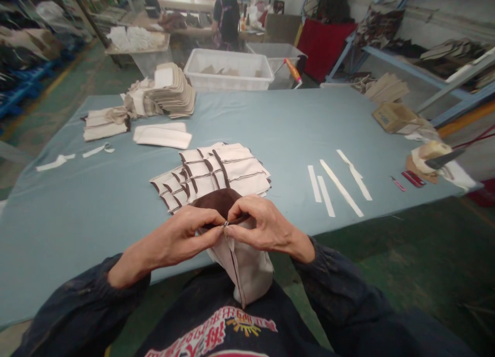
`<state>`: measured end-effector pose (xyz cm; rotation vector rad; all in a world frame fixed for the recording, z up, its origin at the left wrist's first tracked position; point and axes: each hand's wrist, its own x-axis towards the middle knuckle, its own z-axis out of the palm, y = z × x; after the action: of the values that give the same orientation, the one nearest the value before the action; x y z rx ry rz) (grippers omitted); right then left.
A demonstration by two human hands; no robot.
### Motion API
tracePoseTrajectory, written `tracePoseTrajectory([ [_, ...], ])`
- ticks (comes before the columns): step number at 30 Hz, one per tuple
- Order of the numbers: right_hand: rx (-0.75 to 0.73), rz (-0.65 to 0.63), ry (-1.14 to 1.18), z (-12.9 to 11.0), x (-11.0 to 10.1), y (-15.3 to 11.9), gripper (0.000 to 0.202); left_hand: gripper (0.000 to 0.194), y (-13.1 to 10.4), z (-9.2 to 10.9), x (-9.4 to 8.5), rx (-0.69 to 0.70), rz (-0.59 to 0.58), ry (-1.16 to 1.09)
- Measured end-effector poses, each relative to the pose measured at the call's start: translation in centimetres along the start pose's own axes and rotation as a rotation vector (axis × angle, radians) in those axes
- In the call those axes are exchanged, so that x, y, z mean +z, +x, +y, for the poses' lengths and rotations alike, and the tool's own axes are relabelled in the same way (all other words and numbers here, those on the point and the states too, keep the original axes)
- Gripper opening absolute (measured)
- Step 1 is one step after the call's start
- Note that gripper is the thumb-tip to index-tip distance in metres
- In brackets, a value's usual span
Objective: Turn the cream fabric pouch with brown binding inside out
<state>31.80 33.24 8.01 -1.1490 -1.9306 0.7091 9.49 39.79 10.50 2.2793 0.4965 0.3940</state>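
- The cream pouch [243, 264] with a brown top hangs in front of the person's chest, at the near edge of the blue table [96, 192].
- Just past the pouch lies a fan of cream pieces [216, 174]. To its right lie white strips [340, 184]. Nothing blocks the hands.
- The left hand [181, 241] and right hand [263, 225] pinch tight on the small metal zip pull [225, 224] at the pouch top.
- The pouch points down, zip running top to bottom.

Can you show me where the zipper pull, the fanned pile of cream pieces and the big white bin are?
zipper pull [226, 224], head view, on the metal tab.
fanned pile of cream pieces [232, 174], head view, on a middle piece.
big white bin [228, 82], head view, on its front wall.
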Motion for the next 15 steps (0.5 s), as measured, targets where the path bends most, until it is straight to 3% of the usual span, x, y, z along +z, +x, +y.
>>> tracePoseTrajectory([
  [8,-0.081,0.043,-0.006,1.1,0.9,0.8,0.002,0.021,-0.3,-0.5,0.2,-0.085,0.065,-0.021],
  [15,0.056,-0.003,0.056,1.6,1.8,1.8,0.003,0.026,-0.3,-1.7,0.3,-0.177,0.055,-0.12],
])
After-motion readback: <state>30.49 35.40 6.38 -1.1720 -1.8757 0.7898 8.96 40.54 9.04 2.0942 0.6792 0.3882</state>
